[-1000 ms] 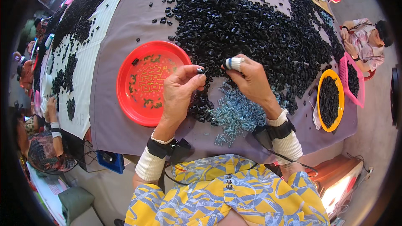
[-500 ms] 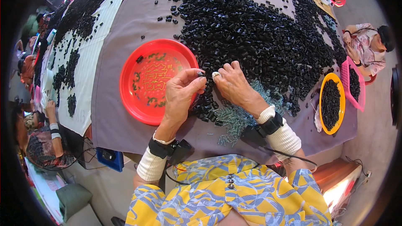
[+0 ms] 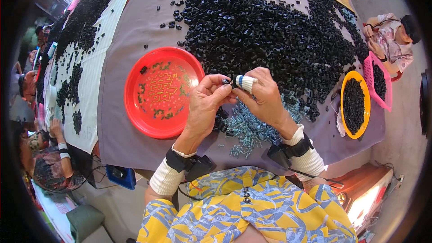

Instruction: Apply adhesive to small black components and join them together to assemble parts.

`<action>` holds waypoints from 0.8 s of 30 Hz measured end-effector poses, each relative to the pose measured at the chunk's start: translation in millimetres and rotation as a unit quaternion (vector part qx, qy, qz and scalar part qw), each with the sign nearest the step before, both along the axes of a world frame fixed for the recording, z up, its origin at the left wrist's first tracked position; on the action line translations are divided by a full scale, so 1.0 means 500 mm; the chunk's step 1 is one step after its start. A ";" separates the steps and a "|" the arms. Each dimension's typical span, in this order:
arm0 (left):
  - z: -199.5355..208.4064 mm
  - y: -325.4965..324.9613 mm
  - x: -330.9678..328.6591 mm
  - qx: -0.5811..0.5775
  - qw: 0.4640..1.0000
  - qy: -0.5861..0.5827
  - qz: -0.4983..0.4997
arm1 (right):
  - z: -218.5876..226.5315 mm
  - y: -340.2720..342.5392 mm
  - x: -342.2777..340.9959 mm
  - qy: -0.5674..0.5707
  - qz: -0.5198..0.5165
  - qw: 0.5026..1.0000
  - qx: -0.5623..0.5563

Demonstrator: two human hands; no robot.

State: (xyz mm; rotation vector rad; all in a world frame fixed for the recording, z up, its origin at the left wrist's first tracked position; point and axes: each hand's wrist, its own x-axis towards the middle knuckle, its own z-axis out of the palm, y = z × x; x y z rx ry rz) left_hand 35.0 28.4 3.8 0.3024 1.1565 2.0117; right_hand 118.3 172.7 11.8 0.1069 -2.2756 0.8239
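Note:
My left hand [image 3: 204, 105] pinches a small black plastic piece [image 3: 227, 81] between thumb and index finger, beside the red tray. My right hand [image 3: 265, 99] meets it there, its fingertips closed at the same piece. A white knitted finger cover [image 3: 246, 83] with a blue stripe sits on a right finger. Whether the right fingertips hold a separate small part cannot be made out. Below my right hand lies a heap of small bluish metal springs [image 3: 252, 130]. A large pile of black plastic pieces [image 3: 265, 36] spreads beyond both hands.
The red round tray [image 3: 131, 112] holds one black piece [image 3: 143, 69]. To the right stand a yellow bowl [image 3: 367, 103] and a pink basket [image 3: 384, 102], both holding black parts. Other people sit at the right and left; a pale cloth [image 3: 92, 108] with more black pieces lies left.
My right hand has moved in to the left hand, and the fingertips now meet at the black piece. The right wrist has turned, showing the finger cover's side.

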 end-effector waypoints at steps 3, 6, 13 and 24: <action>0.008 0.002 0.005 -0.041 0.997 0.063 0.016 | 0.008 0.010 0.000 -0.016 0.003 0.997 0.078; 0.007 0.003 0.004 -0.045 0.995 0.088 0.016 | 0.014 0.020 0.001 -0.025 0.016 0.988 0.148; 0.008 0.002 0.009 -0.062 0.989 0.131 0.028 | 0.030 0.028 0.004 -0.062 0.027 0.988 0.136; 0.022 -0.019 0.002 -0.062 0.991 0.116 0.037 | 0.049 0.032 0.007 -0.079 0.042 0.996 0.025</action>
